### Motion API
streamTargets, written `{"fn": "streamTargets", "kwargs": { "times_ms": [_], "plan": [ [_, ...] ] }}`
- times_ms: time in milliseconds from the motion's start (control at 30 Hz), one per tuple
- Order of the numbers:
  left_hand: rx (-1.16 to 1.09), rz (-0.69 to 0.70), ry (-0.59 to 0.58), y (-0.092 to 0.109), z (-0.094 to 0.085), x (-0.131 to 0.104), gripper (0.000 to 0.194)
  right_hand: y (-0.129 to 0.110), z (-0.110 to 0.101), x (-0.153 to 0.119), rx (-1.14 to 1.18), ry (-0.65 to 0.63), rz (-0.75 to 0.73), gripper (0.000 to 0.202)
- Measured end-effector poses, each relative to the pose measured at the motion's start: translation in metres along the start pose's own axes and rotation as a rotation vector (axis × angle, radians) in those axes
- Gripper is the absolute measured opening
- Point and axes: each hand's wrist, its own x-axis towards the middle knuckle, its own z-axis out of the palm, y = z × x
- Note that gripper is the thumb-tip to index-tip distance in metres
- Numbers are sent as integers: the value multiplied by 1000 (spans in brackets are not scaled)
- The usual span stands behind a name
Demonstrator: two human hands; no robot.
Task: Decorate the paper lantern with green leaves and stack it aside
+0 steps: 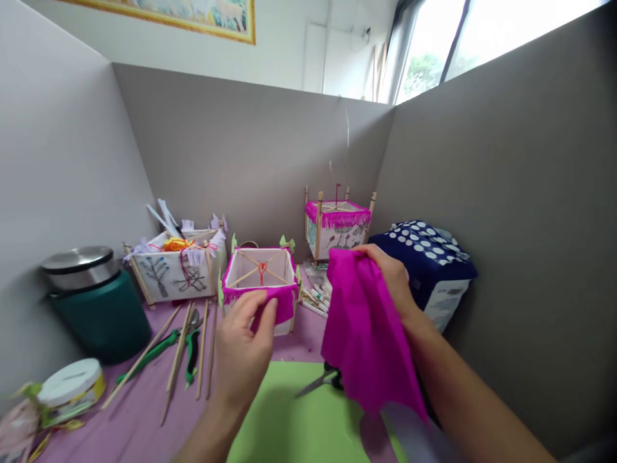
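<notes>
My right hand (393,276) holds up a sheet of magenta crepe paper (366,334) that hangs down over the table. My left hand (243,347) pinches a small magenta strip (282,302) against the front of a white paper lantern (260,270) with a bamboo frame. Beneath the hanging sheet, scissors (321,379) lie on a green sheet (289,418).
Two more lanterns stand behind: one stuffed with scraps (176,270) at left, one with a magenta fringe (337,225) at the back. Bamboo sticks (183,347), green-handled pliers (190,354), a teal bin (96,302), a tape tin (72,382) and a dotted blue bag (427,257) surround them. Grey partitions enclose the desk.
</notes>
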Motion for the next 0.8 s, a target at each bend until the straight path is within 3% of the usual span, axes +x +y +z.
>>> {"fn": "streamTargets", "kwargs": {
  "times_ms": [67,167,300,467,600,667,733,800],
  "plan": [
    [47,137,-23,11,12,-1,26,-11,11,-6,8,49,-59,25],
    [-22,138,-147,21,32,-9,34,-26,28,-15,-45,117,-86,26],
    [-171,-3,-214,19,50,-18,41,-44,38,-27,6,61,-54,34],
    [-475,-306,-164,1,44,-15,38,-48,26,-42,369,-238,-51,46],
    [-612,-420,-171,-7,39,-16,40,-36,29,-61,497,-239,11,72],
    [-636,-477,-129,-9,41,-20,43,-35,40,-73,529,-324,88,84],
    [-635,-528,-98,-9,45,-25,45,-39,54,-83,574,-363,189,85],
    [-621,-541,-151,-8,48,-30,46,-44,68,-89,661,-283,294,77]
  ]
}}
